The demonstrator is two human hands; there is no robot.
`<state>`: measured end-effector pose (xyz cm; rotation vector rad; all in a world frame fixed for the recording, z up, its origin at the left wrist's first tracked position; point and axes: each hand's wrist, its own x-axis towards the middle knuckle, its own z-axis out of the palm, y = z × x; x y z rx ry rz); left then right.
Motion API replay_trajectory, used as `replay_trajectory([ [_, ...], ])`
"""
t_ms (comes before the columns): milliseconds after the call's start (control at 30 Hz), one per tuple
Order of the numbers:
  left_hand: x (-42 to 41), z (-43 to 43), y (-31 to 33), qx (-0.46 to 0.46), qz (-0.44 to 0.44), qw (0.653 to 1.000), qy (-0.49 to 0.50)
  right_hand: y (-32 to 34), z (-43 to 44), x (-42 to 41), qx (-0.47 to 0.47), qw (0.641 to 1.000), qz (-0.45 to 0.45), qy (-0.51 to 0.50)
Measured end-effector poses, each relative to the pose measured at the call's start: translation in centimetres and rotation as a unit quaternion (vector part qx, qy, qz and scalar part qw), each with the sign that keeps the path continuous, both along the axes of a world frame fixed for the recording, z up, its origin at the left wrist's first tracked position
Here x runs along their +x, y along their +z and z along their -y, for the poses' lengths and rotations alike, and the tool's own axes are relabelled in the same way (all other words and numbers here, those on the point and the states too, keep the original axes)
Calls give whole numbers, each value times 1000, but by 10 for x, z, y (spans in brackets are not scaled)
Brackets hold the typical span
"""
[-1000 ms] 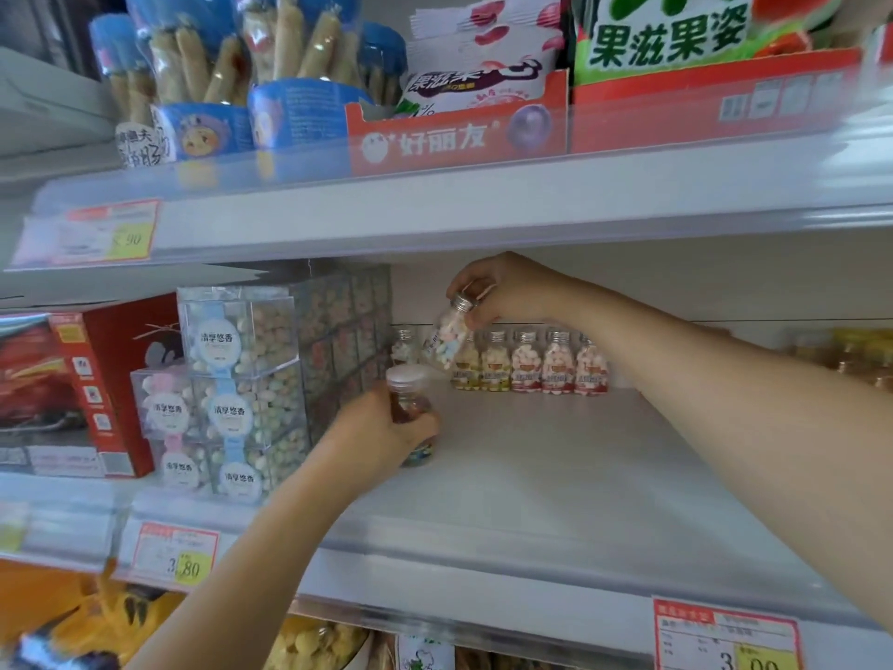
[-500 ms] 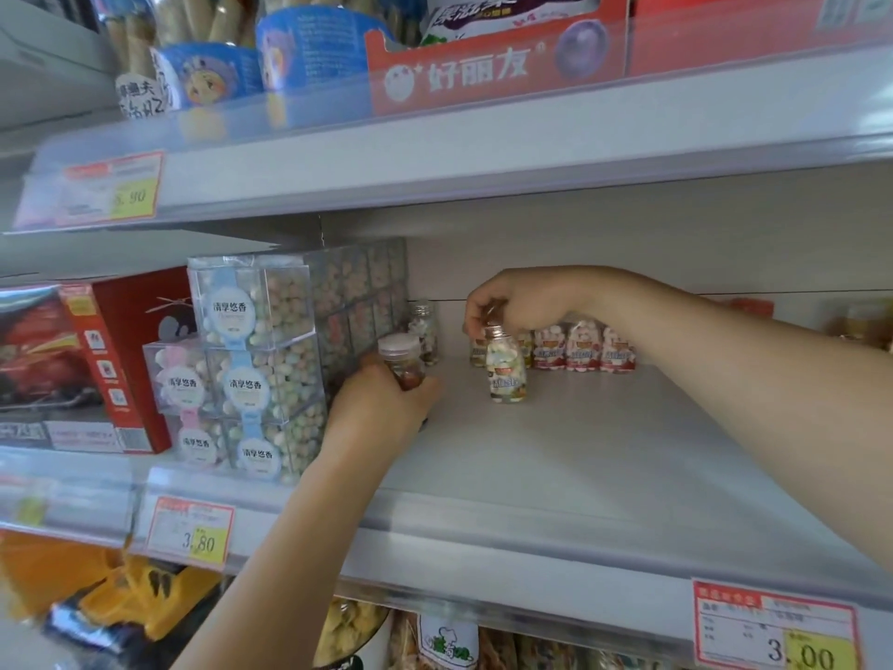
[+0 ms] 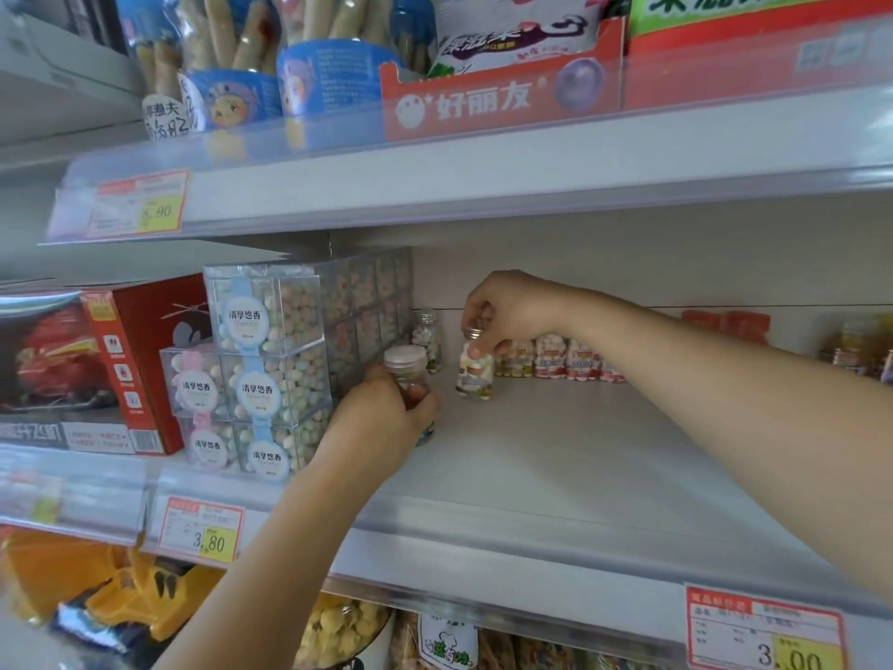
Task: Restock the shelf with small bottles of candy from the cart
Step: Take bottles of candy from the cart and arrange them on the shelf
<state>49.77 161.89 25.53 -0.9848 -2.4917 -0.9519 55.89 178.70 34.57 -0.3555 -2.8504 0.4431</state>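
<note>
Now my right hand pinches a bottle by its cap to stand it before the far row, while my left hand grips a second bottle, ready to follow.

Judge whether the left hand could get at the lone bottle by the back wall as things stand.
Probably not yet: the left hand grips a white-capped bottle, so its fingers are taken. The way itself looks free; the lone bottle stands just behind it, nothing between.
</note>
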Motion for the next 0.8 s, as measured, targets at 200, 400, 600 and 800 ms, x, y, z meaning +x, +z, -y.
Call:
replay_trajectory([
  [200,-3,-3,-4,39,35,999,-2,-9,-4,-52,73,995,-70,-21],
  [400,-4,-2,-5,51,23,998,-12,-19,-20,-80,99,990,-78,-59],
  [600,-4,-3,-6,42,11,999,-13,-20,-30,-86,170,978,-82,-89],
  [800,-3,-2,-6,57,29,997,-34,-24,-36,-84,218,968,-78,-94],
])
